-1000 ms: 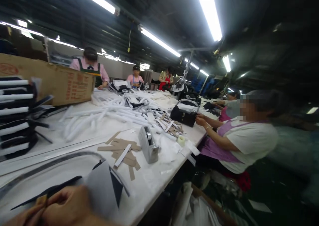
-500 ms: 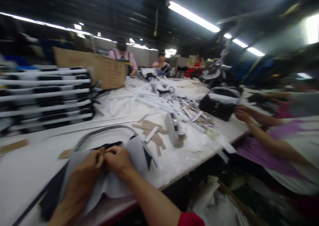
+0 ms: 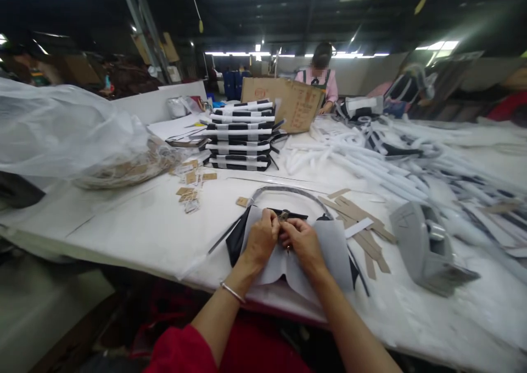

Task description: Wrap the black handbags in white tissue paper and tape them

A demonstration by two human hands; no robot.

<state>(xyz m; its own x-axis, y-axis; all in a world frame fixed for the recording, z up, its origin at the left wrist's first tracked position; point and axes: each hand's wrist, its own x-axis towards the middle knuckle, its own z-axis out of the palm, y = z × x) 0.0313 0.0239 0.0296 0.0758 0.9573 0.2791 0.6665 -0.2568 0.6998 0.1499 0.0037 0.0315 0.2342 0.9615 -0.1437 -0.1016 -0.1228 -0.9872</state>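
Note:
A black handbag lies at the table's front edge, with its wrapped handle arched toward the back. Pale grey-white sheet covers much of its front. My left hand and my right hand meet at the middle of its top edge, fingertips pinched together. Between them shows a small metal clasp, partly hidden by the fingers. Both hands are closed on it. A small gold-coloured bit glints below my right fingers.
Brown card strips and a grey tape dispenser sit to the right. Tags lie left, near a plastic bag. Behind are stacked black-and-white bundles, a cardboard box, white rolls and a co-worker.
The head view has swung left, so the tags and plastic bag now show and the co-worker at the right is out of view. Both hands stay together at the handbag's top edge.

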